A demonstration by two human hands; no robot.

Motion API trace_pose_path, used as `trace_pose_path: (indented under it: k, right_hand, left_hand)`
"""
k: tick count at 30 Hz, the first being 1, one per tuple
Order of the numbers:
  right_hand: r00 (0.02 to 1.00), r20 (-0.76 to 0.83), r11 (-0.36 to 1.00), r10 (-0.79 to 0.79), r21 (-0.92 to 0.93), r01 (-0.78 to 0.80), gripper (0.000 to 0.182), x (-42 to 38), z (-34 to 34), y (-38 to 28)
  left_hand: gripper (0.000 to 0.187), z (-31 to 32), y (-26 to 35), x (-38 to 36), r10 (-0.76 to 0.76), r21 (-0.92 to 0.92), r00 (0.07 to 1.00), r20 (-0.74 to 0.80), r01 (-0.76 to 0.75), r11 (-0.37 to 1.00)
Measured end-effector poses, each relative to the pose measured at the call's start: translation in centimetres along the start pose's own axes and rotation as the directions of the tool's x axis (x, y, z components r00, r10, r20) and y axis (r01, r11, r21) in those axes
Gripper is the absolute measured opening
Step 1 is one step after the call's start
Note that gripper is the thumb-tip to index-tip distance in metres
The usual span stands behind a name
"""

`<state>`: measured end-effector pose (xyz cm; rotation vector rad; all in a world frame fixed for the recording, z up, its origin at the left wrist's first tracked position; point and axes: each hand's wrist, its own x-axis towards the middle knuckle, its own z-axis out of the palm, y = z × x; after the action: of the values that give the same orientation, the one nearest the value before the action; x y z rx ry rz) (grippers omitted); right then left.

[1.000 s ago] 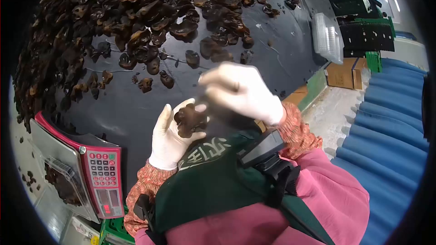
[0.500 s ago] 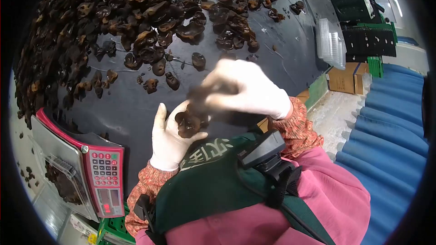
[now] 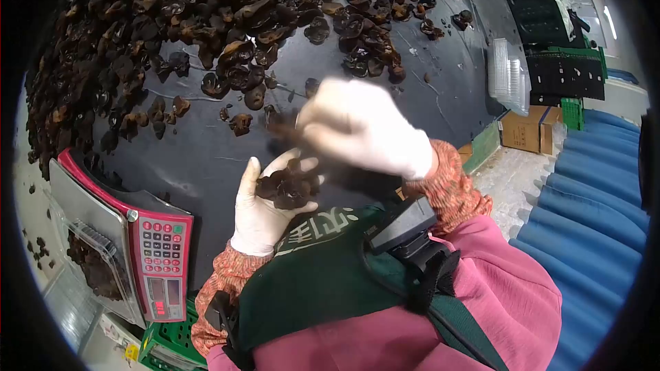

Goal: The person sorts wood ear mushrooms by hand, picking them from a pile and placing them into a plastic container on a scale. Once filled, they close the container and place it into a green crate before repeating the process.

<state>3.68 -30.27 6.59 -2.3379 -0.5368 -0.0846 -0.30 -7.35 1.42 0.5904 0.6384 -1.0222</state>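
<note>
My left hand (image 3: 265,211), in a white glove, is turned palm up with a small clump of dark brown, ear-shaped fungus (image 3: 289,186) on it, thumb and fingers spread around the clump. Just above and to the right, my right hand (image 3: 357,124), also gloved, is smeared by motion; its fingers are bent around a blurred dark piece by the fingertips. A large pile of the same fungus (image 3: 117,48) covers the upper left of the dark table (image 3: 213,158), with loose pieces near my hands.
A red scale (image 3: 163,251) bears a clear tray of fungus (image 3: 96,264) at lower left. Stacked clear trays (image 3: 507,75) stand at the table's right edge. Beyond are a cardboard box (image 3: 526,130), green crates (image 3: 529,7) and blue sheeting (image 3: 584,213).
My right hand has shifted slightly up from my left palm, over the loose pieces. The clump on my left palm looks fuller, and the view has shifted slightly.
</note>
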Motion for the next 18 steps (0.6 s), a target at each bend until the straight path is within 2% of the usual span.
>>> trace_pose_path:
  k: [1, 2, 3, 5, 6, 7, 8, 9, 10, 11, 12, 13, 14, 15, 18]
  right_hand:
    - [0.993, 0.109, 0.998, -0.036, 0.063, 0.029, 0.015, -0.7, -0.2, -1.0]
    - [0.978, 0.207, 0.987, -0.020, 0.160, -0.013, 0.015, -1.0, -0.4, -1.9]
    - [0.981, 0.192, 0.992, -0.012, 0.128, -0.013, 0.016, -1.3, -0.5, -2.3]
    - [0.998, -0.034, 0.998, 0.058, -0.037, -0.059, 0.014, -1.4, -1.1, -0.5]
    - [0.977, -0.201, 0.982, 0.074, -0.158, -0.107, 0.012, -1.1, -1.4, 0.7]
    - [0.964, -0.258, 0.921, 0.072, -0.354, -0.163, 0.011, -0.9, -2.2, 1.5]
    - [0.954, -0.286, 0.874, 0.084, -0.438, -0.209, 0.011, -0.7, -2.9, 1.9]
    - [0.947, -0.312, 0.831, 0.082, -0.503, -0.238, 0.012, -0.3, -3.3, 2.0]
    - [0.946, -0.312, 0.858, 0.087, -0.459, -0.230, 0.012, 0.0, -3.7, 1.6]
    - [0.949, -0.306, 0.899, 0.079, -0.390, -0.201, 0.012, 0.4, -3.7, 0.9]
    - [0.958, -0.265, 0.899, 0.111, -0.384, -0.211, 0.014, 0.7, -3.4, 0.3]
    - [0.968, -0.245, 0.912, 0.048, -0.384, -0.142, 0.017, 1.0, -2.8, -0.1]
    - [0.971, -0.239, 0.925, 0.026, -0.362, -0.115, 0.019, 1.1, -2.0, 0.0]
    - [0.975, -0.212, 0.929, 0.058, -0.346, -0.130, 0.018, 1.0, -1.4, 0.1]
    - [0.989, -0.140, 0.935, 0.037, -0.345, -0.084, 0.019, 1.3, 0.1, -0.2]
  left_hand:
    - [0.071, 0.2, 0.1, 0.1, -0.016, -0.031, 0.999, -0.034, 0.015, 0.999]
    - [0.078, 1.1, 0.1, 0.2, 0.015, 0.013, 0.999, 0.033, -0.016, 1.000]
    - [0.075, 0.2, 0.0, 0.5, 0.008, -0.008, 0.998, 0.064, -0.008, 1.000]
    - [0.073, -0.7, -0.4, 1.1, -0.031, -0.030, 0.984, 0.175, 0.037, 0.999]
    - [0.065, -1.1, -0.6, 1.2, -0.035, -0.051, 0.972, 0.232, 0.048, 0.998]
    - [0.060, -1.0, -0.6, 0.6, -0.054, -0.019, 0.980, 0.191, 0.058, 0.998]
    - [0.058, -0.6, -0.8, 0.4, -0.081, -0.069, 0.976, 0.200, 0.096, 0.993]
    - [0.057, -0.1, -0.9, 0.0, -0.088, -0.126, 0.976, 0.198, 0.114, 0.985]
    - [0.058, 0.9, -0.3, -0.5, -0.121, -0.019, 0.987, 0.104, 0.124, 0.992]
    - [0.059, 0.6, -0.4, -0.6, -0.053, -0.003, 0.967, 0.250, 0.055, 0.998]
    - [0.060, -0.3, -0.5, -0.3, -0.032, -0.100, 0.954, 0.299, 0.064, 0.993]
    - [0.058, 1.8, 0.7, -2.9, 0.151, 0.250, 0.965, 0.212, -0.203, 0.947]
    - [0.056, -0.2, 0.9, -1.9, 0.072, -0.095, 0.964, 0.256, -0.049, 0.994]
    - [0.058, -0.7, 1.8, -2.5, 0.098, -0.227, 0.943, 0.318, -0.025, 0.974]
    - [0.062, -1.6, 5.0, -7.1, 0.405, -0.253, 0.861, 0.308, -0.336, 0.907]
